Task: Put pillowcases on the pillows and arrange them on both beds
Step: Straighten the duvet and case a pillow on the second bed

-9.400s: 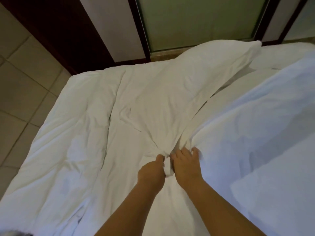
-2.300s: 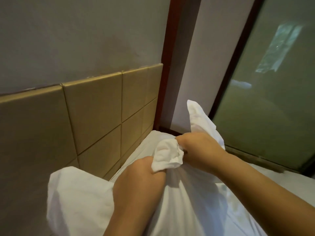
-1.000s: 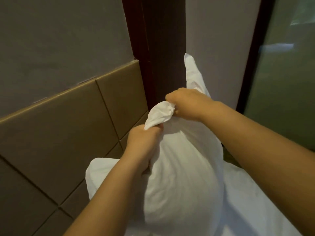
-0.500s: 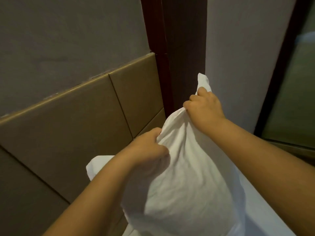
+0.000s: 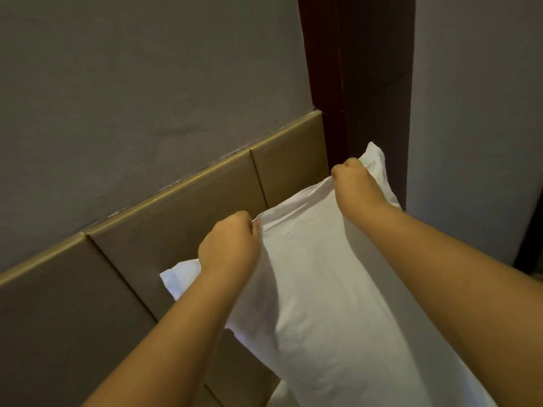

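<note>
The left hand [image 5: 229, 248] and right hand [image 5: 351, 179], bunched together at the mouth of the white fabric pillowcase [image 5: 323, 289] a moment ago, now clench its top corners well apart, holding it up taut before the tan tiled wall [image 5: 176, 227], so the pillow looks fully seated.

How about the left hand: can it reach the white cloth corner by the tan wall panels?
Probably yes: the white cloth corner lies below the left hand, unobstructed, though that hand grips the white pillow.
</note>
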